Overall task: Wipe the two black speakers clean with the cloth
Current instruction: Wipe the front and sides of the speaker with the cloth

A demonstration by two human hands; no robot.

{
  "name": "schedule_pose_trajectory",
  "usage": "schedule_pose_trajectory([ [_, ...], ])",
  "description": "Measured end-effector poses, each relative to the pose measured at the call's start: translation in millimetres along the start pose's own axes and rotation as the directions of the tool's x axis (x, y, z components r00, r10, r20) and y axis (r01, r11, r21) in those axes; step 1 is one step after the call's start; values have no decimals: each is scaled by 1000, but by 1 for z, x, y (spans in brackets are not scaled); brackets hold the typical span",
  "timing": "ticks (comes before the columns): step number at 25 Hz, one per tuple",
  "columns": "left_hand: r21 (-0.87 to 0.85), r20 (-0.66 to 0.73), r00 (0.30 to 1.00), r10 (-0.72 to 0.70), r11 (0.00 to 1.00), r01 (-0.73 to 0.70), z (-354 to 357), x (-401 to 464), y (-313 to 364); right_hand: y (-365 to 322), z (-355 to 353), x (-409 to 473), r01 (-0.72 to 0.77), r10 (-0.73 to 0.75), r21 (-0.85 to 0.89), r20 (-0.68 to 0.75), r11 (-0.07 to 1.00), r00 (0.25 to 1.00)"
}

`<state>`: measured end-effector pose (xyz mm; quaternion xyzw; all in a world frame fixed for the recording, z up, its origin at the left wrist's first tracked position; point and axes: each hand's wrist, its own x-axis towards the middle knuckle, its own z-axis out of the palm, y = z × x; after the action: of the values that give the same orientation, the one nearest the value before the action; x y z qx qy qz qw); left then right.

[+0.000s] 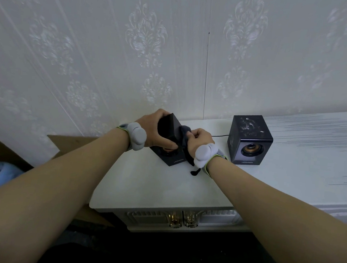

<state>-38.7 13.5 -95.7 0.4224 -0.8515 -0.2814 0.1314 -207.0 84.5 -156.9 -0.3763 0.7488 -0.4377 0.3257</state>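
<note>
Black speaker [168, 127] tilted in left hand [154, 128]; right hand [198, 140] presses cloth [184, 132] against it.

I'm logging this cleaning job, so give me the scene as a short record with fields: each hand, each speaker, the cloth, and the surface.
left hand: grips the tilted speaker, steadying it
right hand: holds the cloth against that speaker's side
held speaker: black, tipped up off its base
other speaker: upright on the cabinet, whitish smears on top, untouched
cloth: dark grey, bunched
cabinet top: white
cable: black, runs between the speakers
</note>
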Motion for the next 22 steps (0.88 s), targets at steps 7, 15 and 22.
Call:
schedule_pose_trajectory([
  [7, 22, 14, 1000, 10, 1000, -10, 0, 3, -1, -9, 1, 21, -58, 60, -27, 52, 998, 997],
  [15, 63, 8, 1000, -9, 998, 9, 2, 7, 0, -27, 2, 11, 29, -30, 98, 6, 995, 1000],
  [22, 113, 38, 999, -31, 993, 26, 4, 11, 6, -28, -10, -9, 122, -128, 157, 28, 980, 991],
])
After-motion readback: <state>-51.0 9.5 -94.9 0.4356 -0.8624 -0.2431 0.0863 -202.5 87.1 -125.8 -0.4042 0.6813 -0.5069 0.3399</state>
